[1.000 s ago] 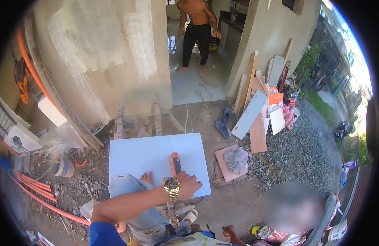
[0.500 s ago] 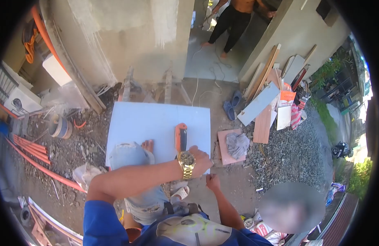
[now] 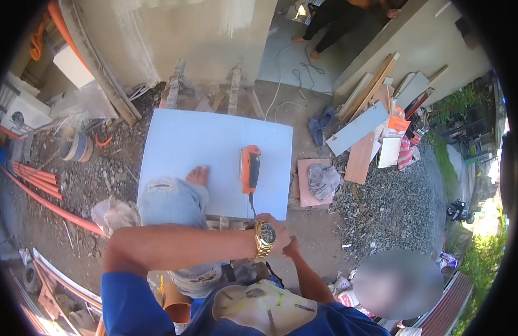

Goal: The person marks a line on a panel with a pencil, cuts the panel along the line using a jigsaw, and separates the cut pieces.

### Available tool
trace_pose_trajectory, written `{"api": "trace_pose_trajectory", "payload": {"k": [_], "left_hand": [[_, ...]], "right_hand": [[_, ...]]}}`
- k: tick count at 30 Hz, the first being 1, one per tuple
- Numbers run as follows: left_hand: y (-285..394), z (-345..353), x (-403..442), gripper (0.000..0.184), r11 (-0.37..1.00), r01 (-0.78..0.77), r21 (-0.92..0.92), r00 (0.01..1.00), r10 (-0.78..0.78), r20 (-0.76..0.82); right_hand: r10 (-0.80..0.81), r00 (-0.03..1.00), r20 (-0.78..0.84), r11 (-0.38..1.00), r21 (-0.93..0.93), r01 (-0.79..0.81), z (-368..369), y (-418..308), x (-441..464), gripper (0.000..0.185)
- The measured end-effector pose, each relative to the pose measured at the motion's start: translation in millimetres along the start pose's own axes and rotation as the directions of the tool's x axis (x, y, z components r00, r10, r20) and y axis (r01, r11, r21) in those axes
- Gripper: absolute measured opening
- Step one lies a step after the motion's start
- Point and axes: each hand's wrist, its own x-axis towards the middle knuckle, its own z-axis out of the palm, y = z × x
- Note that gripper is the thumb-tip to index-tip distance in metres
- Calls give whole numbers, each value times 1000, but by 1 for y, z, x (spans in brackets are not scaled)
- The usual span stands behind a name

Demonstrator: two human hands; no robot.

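My left hand (image 3: pixel 277 234), with a gold watch (image 3: pixel 265 233) on its wrist, is closed near the front right edge of a light blue-white board (image 3: pixel 214 131). Just beside it, my right hand (image 3: pixel 291 247) is closed too, partly hidden behind the left. Whatever they hold cannot be made out. An orange and black corded power tool (image 3: pixel 250 171) lies on the board, its cord (image 3: pixel 253 206) running down toward my left hand. My bare foot (image 3: pixel 198 175) rests on the board, and my jeans-clad knee (image 3: pixel 172 196) is over its left part.
Wooden supports (image 3: pixel 232 89) stick out behind the board. A pink tile (image 3: pixel 306 193) with a grey cloth (image 3: pixel 323 182) lies to the right, near blue clogs (image 3: pixel 316 131). Offcuts (image 3: pixel 357 129) lean on the wall. Orange pipes (image 3: pixel 38 182) and a bucket (image 3: pixel 75 144) are left. Another person (image 3: pixel 332 22) stands in the doorway.
My left hand has moved back off the board toward my body, closer to my right hand. More of the power tool and its cord shows. The whole view has shifted slightly.
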Motion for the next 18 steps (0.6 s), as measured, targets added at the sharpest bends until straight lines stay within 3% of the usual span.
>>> {"api": "trace_pose_trajectory", "payload": {"k": [1, 3, 4, 5, 6, 7, 8, 10, 11, 13, 18], "left_hand": [[-2, -1, 3, 13, 1000, -11, 18, 1000, 11, 3], [-8, 11, 8, 12, 985, 23, 171, 999, -29, 32], [-12, 18, 11, 13, 988, 0, 152, 1000, 1, -9], [-13, 13, 11, 13, 988, 2, 156, 1000, 0, -14], [-14, 5, 13, 14, 993, 10, 116, 998, -17, 58], [-14, 0, 15, 15, 997, 21, 74, 991, -30, 134], [-14, 2, 16, 15, 997, 25, 73, 990, -34, 134], [-17, 7, 20, 17, 998, -27, 49, 994, 22, 108], [-16, 3, 20, 17, 999, -24, 48, 994, 18, 108], [-12, -6, 23, 17, 996, -47, 70, 986, 35, 161], [-15, -7, 30, 18, 999, -7, 51, 993, 1, 117]], "right_hand": [[-78, 980, -182, 997, -8, 78, -2, -4, 15, 69], [-58, 975, -216, 925, 357, 134, -68, -64, 49, 72], [-172, 940, -294, 953, 191, 234, -125, -124, 34, 76], [-525, 628, -575, 796, -69, 602, -143, -142, 67, 79], [-550, 674, -493, 764, 29, 645, -199, -196, 46, 84], [-513, 741, -433, 675, 330, 660, -240, -245, 29, 86], [-536, 723, -435, 749, 150, 646, -290, -300, -15, 86], [-614, 625, -482, 658, 125, 742, -354, -363, -25, 89], [-586, 606, -539, 684, 72, 726, -382, -396, -43, 90], [-632, 435, -642, 559, 12, 829, -431, -433, -38, 91], [-601, 492, -630, 541, 132, 831, -429, -448, -46, 84]]}}
